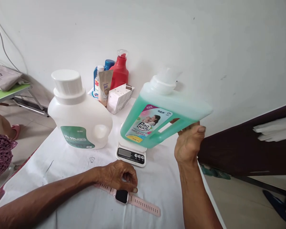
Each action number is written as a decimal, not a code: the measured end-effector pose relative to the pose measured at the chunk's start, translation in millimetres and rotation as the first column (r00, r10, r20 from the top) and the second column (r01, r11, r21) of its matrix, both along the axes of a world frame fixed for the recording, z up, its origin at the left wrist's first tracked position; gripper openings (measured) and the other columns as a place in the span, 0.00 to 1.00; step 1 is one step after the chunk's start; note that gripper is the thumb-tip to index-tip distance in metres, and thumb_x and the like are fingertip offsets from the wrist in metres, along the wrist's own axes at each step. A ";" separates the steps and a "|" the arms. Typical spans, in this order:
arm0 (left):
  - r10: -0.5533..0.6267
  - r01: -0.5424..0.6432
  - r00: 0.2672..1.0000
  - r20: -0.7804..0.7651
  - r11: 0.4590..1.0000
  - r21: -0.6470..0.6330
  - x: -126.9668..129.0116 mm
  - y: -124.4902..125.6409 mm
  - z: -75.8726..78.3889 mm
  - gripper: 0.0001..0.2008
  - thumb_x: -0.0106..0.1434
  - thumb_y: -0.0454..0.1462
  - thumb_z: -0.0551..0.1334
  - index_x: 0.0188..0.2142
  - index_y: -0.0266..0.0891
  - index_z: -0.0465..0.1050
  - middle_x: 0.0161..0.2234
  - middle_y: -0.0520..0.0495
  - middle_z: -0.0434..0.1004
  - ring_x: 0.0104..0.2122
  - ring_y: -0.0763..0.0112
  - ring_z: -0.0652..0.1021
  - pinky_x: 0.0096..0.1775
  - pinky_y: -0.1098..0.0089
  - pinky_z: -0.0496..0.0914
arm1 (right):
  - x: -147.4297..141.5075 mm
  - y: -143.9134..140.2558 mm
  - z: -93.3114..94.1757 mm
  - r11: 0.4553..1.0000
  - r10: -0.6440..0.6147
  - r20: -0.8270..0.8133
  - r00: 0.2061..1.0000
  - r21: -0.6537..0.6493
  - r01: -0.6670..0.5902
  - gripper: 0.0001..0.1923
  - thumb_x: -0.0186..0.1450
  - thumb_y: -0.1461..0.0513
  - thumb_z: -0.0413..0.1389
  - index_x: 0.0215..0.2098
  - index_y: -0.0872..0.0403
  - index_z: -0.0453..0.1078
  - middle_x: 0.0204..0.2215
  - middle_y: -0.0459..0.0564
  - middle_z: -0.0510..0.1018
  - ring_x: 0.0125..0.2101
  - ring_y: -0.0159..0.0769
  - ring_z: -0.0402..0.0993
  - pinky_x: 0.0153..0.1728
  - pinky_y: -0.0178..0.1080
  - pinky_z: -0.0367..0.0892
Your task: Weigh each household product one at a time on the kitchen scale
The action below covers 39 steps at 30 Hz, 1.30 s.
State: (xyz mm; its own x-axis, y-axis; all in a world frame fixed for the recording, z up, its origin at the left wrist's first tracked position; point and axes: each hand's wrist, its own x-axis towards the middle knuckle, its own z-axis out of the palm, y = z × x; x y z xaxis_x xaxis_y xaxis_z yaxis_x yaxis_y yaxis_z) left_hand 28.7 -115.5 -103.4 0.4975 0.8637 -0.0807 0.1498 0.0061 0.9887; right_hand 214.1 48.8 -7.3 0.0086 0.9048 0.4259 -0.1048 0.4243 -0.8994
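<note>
My right hand [190, 140] grips the right side of a big jug of green liquid [133, 117], its fingers partly hidden behind the handle. The jug has a white cap and a colourful label. It is tilted, with its lower left end at the platform of a small white digital scale [131, 156]; whether its full weight rests there I cannot tell. Just in front of the scale, my left hand [118, 175] is loosely curled, thumb and fingertips close together, with nothing visible inside. Under its thumb side lies a pink-strapped smartwatch [121, 196], flat on the white cloth.
A translucent white jug [78, 114] with a green label stands left of the scale. Behind are a red bottle [120, 71], a beige tube [105, 87] and a white box [120, 98] near the wall. A person's leg [0, 127] shows at far left, beside a green folding table [9, 93].
</note>
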 end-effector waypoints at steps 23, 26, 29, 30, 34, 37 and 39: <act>0.032 -0.032 0.999 0.003 0.991 -0.133 0.8 -2.6 19.2 0.09 0.60 0.40 0.73 0.36 0.36 0.82 0.34 0.50 0.80 0.33 0.73 0.73 0.37 0.70 0.67 | 45.9 -58.4 -111.4 0.960 0.070 0.490 0.869 -0.269 0.074 0.31 0.70 0.37 0.56 0.23 0.49 0.55 0.20 0.40 0.58 0.24 0.32 0.52 0.25 0.38 0.50; 0.031 -0.032 0.999 -0.006 0.991 -0.133 0.3 -1.9 19.2 0.08 0.60 0.39 0.73 0.36 0.36 0.82 0.34 0.50 0.80 0.34 0.72 0.74 0.37 0.70 0.67 | 44.2 -57.7 -110.5 0.964 0.064 0.502 0.863 -0.253 0.076 0.31 0.69 0.37 0.55 0.23 0.48 0.53 0.20 0.40 0.55 0.24 0.32 0.51 0.26 0.38 0.49; 0.034 -0.034 0.999 -0.006 0.988 -0.152 0.2 -1.9 19.2 0.08 0.60 0.39 0.73 0.36 0.36 0.82 0.33 0.50 0.80 0.33 0.72 0.74 0.37 0.70 0.67 | 43.9 -57.3 -109.4 0.966 0.062 0.503 0.862 -0.249 0.076 0.31 0.69 0.37 0.55 0.24 0.48 0.52 0.21 0.39 0.53 0.25 0.32 0.49 0.26 0.38 0.49; 0.036 -0.037 0.999 -0.006 0.987 -0.157 0.3 -1.9 19.2 0.08 0.59 0.39 0.73 0.36 0.37 0.82 0.33 0.50 0.80 0.33 0.72 0.74 0.37 0.70 0.67 | 44.2 -57.4 -109.1 0.965 0.062 0.501 0.863 -0.253 0.077 0.31 0.69 0.37 0.56 0.24 0.48 0.52 0.21 0.39 0.53 0.25 0.32 0.49 0.26 0.37 0.49; 0.037 -0.038 0.999 -0.007 0.988 -0.151 0.2 -1.4 19.3 0.08 0.59 0.39 0.73 0.36 0.37 0.82 0.34 0.49 0.80 0.34 0.72 0.73 0.38 0.70 0.67 | 45.6 -58.8 -108.7 0.950 0.076 0.449 0.891 -0.304 0.072 0.30 0.71 0.37 0.54 0.25 0.49 0.58 0.21 0.40 0.61 0.24 0.32 0.54 0.26 0.37 0.53; 0.039 -0.040 0.999 -0.013 0.989 -0.145 0.1 -1.4 20.5 0.08 0.59 0.39 0.73 0.35 0.37 0.83 0.34 0.49 0.81 0.34 0.72 0.73 0.38 0.70 0.67 | 45.6 -60.4 -110.6 0.944 0.083 0.418 0.905 -0.325 0.064 0.29 0.72 0.37 0.53 0.26 0.50 0.62 0.22 0.41 0.64 0.24 0.32 0.58 0.27 0.37 0.56; 0.043 -0.044 0.999 -0.013 0.988 -0.149 0.0 -1.6 21.5 0.08 0.58 0.39 0.73 0.35 0.37 0.82 0.34 0.49 0.81 0.34 0.72 0.74 0.38 0.70 0.67 | 45.5 -60.8 -111.4 0.945 0.083 0.411 0.908 -0.322 0.060 0.30 0.72 0.37 0.52 0.26 0.50 0.63 0.22 0.42 0.64 0.24 0.33 0.59 0.27 0.38 0.57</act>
